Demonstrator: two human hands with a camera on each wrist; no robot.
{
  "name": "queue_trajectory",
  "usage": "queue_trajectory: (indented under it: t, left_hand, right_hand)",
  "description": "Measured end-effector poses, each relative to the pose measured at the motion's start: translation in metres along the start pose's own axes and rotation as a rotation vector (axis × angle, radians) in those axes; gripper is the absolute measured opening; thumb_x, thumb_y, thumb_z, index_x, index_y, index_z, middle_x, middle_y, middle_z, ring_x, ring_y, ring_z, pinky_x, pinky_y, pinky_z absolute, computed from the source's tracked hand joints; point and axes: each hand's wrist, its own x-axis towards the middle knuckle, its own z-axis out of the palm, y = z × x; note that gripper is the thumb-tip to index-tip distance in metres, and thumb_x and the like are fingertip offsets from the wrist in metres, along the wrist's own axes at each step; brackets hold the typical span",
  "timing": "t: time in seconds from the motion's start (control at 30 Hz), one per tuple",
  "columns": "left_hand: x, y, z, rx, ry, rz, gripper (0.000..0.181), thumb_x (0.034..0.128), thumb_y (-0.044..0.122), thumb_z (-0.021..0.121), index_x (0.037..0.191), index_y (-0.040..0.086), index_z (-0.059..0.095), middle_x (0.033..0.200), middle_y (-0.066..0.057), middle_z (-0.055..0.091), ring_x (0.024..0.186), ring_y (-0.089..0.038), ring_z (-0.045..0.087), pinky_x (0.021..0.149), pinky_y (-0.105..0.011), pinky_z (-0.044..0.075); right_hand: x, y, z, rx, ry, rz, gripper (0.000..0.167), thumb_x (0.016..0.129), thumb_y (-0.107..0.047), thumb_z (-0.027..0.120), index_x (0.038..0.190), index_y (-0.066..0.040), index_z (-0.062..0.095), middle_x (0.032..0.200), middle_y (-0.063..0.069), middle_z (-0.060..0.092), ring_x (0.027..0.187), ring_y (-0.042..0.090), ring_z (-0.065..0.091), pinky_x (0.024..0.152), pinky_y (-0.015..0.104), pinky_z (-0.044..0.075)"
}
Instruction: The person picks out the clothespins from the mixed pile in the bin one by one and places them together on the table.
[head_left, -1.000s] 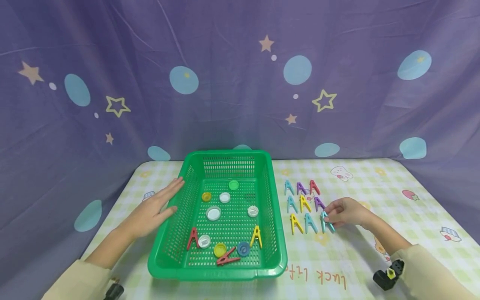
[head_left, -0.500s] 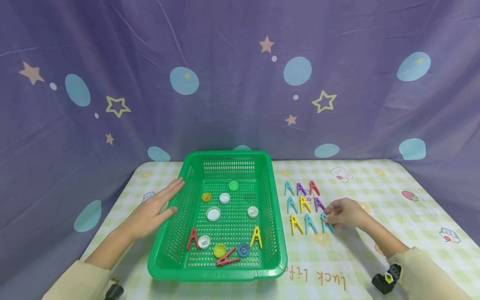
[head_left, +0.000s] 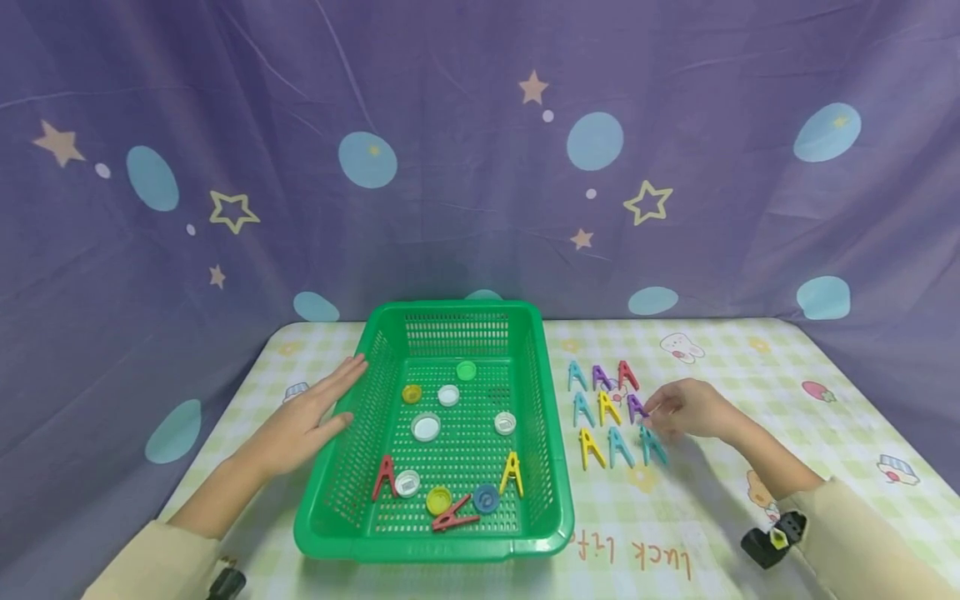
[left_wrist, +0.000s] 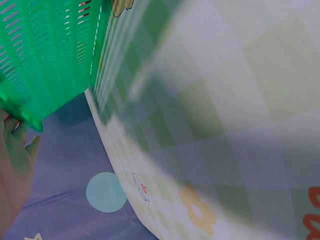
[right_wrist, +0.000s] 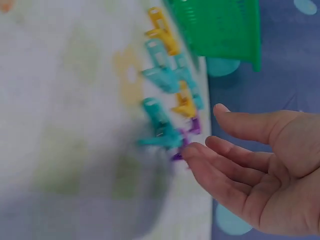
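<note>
My left hand [head_left: 303, 425] rests with extended fingers against the left rim of a green plastic basket [head_left: 558, 475]. My right hand [head_left: 693, 408] hovers over the clothespins on the right, its thumb and fingers apart and nothing between them in the right wrist view. Nearest to it are a teal clothespin [head_left: 654, 446] and a purple clothespin [head_left: 636, 408]. Clothespins stand in three rows of three, among them a yellow clothespin [head_left: 591, 448], a light blue clothespin [head_left: 620, 448] and a red clothespin [head_left: 627, 376].
In the basket lie several bottle caps, such as a blue cap [head_left: 486, 499] and a white cap [head_left: 426, 427]. A red clothespin [head_left: 384, 478] and a yellow clothespin [head_left: 512, 475] are there too. A purple curtain [head_left: 465, 233] hangs behind the checked tablecloth [head_left: 720, 500].
My right hand has let go of the teal clothespin at the front right of the rows and risen slightly away. The left hand keeps its place at the basket.
</note>
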Motion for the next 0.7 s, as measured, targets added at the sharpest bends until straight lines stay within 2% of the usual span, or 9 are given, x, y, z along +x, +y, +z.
queue_trajectory:
  t: [0.2, 0.3, 0.43, 0.7]
  left_hand:
    - [0.000, 0.000, 0.000, -0.001, 0.000, 0.003, 0.063, 0.0981, 0.024, 0.051, 0.154, 0.013, 0.024, 0.161, -0.012, 0.022, 0.144, -0.041, 0.028, 0.107, -0.064, 0.034]
    - [0.000, 0.000, 0.002, -0.005, 0.003, 0.003, 0.063, 0.0980, 0.024, 0.051, 0.154, 0.013, 0.024, 0.161, -0.013, 0.021, 0.144, -0.041, 0.028, 0.107, -0.064, 0.033]
    - [-0.001, 0.000, 0.002, -0.003, 0.004, 0.000, 0.062, 0.0982, 0.024, 0.050, 0.154, 0.013, 0.024, 0.161, -0.012, 0.021, 0.143, -0.042, 0.029, 0.107, -0.065, 0.034]
    - [-0.001, 0.000, 0.001, -0.006, 0.009, -0.003, 0.062, 0.0985, 0.025, 0.050, 0.154, 0.014, 0.024, 0.162, -0.011, 0.021, 0.144, -0.041, 0.028, 0.107, -0.065, 0.033]
  right_hand:
    - [0.014, -0.034, -0.014, -0.011, -0.026, -0.071, 0.031, 0.086, -0.018, 0.070, 0.106, 0.006, 0.067, 0.097, 0.018, 0.074, 0.078, 0.026, 0.072, 0.067, 0.032, 0.059]
    - [0.025, -0.051, -0.020, -0.055, -0.022, -0.110, 0.031, 0.086, -0.021, 0.070, 0.105, 0.003, 0.068, 0.096, 0.015, 0.075, 0.080, 0.022, 0.072, 0.067, 0.027, 0.058]
    - [0.038, -0.074, -0.025, -0.098, -0.030, -0.153, 0.029, 0.086, -0.023, 0.071, 0.105, -0.001, 0.069, 0.095, 0.010, 0.075, 0.078, 0.016, 0.071, 0.065, 0.026, 0.056]
    - [0.060, -0.129, -0.026, -0.161, -0.028, -0.277, 0.026, 0.085, -0.023, 0.073, 0.104, -0.005, 0.071, 0.095, 0.007, 0.075, 0.087, 0.018, 0.070, 0.079, 0.033, 0.058]
